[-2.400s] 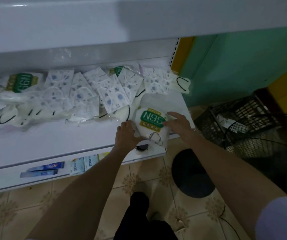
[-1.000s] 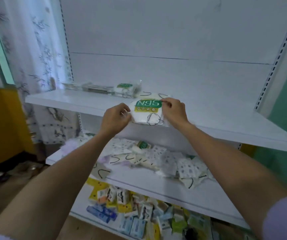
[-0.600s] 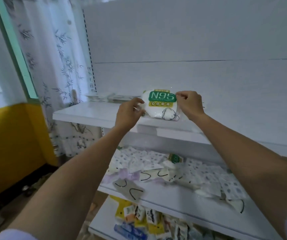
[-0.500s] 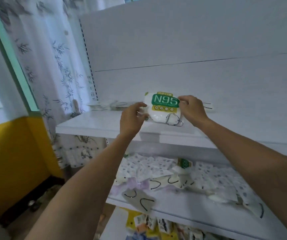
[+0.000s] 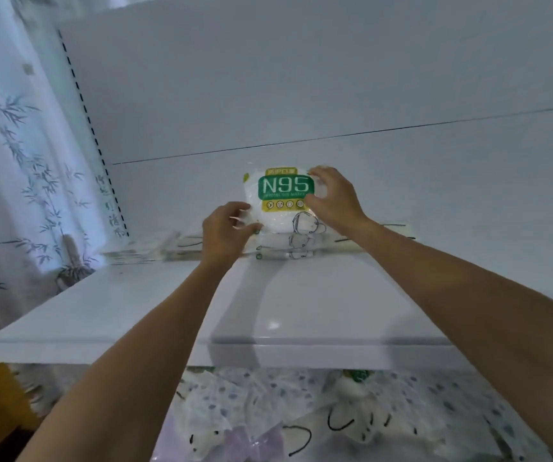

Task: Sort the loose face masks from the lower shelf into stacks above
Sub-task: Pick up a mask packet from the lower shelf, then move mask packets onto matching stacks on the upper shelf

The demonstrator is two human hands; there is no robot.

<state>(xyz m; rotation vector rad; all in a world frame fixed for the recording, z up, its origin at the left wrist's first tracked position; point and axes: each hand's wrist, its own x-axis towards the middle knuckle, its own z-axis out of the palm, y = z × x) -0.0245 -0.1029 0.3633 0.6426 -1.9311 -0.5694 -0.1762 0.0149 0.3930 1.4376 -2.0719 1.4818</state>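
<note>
Head view: I see the N95 mask packet (image 5: 281,201) tilted up near the back edge of the upper shelf (image 5: 168,311), its lower end touching the stack of packets (image 5: 288,251) lying there. The left hand (image 5: 227,230) pinches its lower left corner. The right hand (image 5: 333,200) curls round its upper right edge. Loose masks (image 5: 268,405) lie heaped below the shelf's front edge. My worry is the slick plastic wrap: released while tilted, the packet may slide off the stack toward the front edge, or push the packets under it askew.
</note>
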